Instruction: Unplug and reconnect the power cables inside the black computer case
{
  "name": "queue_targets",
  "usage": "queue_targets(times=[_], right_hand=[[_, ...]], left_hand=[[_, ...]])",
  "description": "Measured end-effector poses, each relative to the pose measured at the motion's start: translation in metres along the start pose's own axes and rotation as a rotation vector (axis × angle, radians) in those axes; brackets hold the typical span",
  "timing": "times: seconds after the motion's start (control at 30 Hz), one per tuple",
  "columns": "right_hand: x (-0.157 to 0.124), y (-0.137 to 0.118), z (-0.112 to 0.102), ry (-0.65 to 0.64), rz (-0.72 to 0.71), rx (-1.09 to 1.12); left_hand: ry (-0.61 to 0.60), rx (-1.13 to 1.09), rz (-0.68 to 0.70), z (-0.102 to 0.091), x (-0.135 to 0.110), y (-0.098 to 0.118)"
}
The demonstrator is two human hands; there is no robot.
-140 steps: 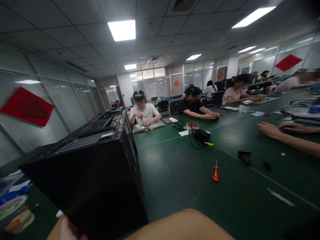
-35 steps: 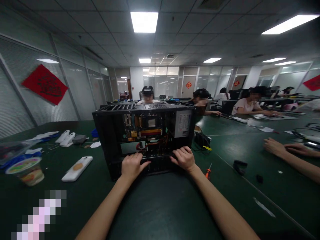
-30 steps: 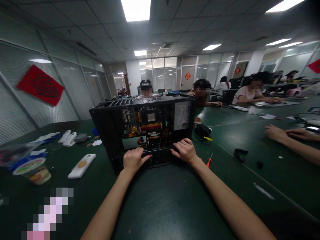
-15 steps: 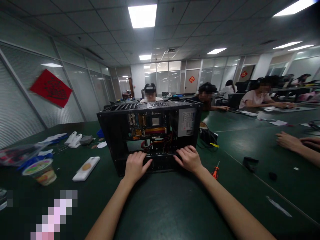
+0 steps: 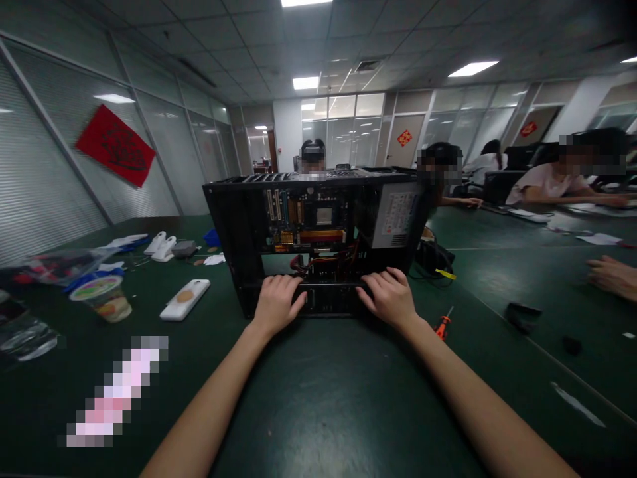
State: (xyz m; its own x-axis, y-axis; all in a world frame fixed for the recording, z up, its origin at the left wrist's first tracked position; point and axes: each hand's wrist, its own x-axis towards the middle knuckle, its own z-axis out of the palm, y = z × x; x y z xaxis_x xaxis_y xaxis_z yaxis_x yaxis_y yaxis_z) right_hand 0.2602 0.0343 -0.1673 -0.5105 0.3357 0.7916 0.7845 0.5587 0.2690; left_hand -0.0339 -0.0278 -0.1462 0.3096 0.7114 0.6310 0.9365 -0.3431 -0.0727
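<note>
An open black computer case [image 5: 231, 229] stands on the green table in front of me, its open side facing me. Inside it are a motherboard [image 5: 309, 214], a silver-labelled power supply [image 5: 395, 216] at the upper right, and loose cables [image 5: 343, 259]. My left hand [image 5: 279, 302] grips the case's lower front rail, fingers over the top and thumb toward the middle. Further right on the same rail, my right hand [image 5: 391, 299] holds on in the same way. The fingertips of both hands are partly hidden behind the rail.
An orange-handled screwdriver [image 5: 442, 326] lies right of the case, near a black cable bundle [image 5: 435, 259]. To the left are a white power bank-like block [image 5: 185, 300], a lidded cup [image 5: 104, 299] and a plastic bag [image 5: 54, 269]. Several other people sit around the table.
My view has tipped downward and turned slightly left, so everything appears higher and further right. Both hands stay on the rail, and the case shows no clear shift on the table.
</note>
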Motion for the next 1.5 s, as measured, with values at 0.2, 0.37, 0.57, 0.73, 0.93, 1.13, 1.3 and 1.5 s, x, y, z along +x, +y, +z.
queue_targets(times=[0.2, 0.37, 0.57, 0.73, 0.93, 1.13, 1.3, 1.5], right_hand=[[0.005, -0.010, -0.001, -0.036, 0.066, 0.087], [0.007, -0.009, -0.003, -0.001, 0.055, 0.126], [0.008, -0.011, -0.004, 0.037, 0.070, 0.153], [0.009, -0.012, -0.006, 0.049, 0.076, 0.160], [0.009, -0.014, -0.012, 0.078, 0.033, 0.139], [0.008, -0.017, -0.015, 0.085, 0.034, 0.126], [0.006, -0.018, -0.017, 0.046, 0.055, 0.133], [0.036, -0.037, -0.033, -0.149, 0.193, 0.241]], left_hand=[[0.048, 0.021, -0.125, 0.000, -0.004, -0.005], [0.092, -0.036, -0.146, 0.002, -0.006, -0.006], [0.130, -0.080, -0.128, 0.002, -0.006, -0.009], [0.127, -0.112, -0.144, 0.001, -0.005, -0.009], [0.147, -0.124, -0.156, -0.001, -0.008, -0.009], [0.198, -0.140, -0.141, -0.001, -0.011, -0.008], [0.232, -0.160, -0.133, -0.002, -0.012, -0.007], [0.230, -0.171, -0.142, -0.003, -0.012, -0.005]])
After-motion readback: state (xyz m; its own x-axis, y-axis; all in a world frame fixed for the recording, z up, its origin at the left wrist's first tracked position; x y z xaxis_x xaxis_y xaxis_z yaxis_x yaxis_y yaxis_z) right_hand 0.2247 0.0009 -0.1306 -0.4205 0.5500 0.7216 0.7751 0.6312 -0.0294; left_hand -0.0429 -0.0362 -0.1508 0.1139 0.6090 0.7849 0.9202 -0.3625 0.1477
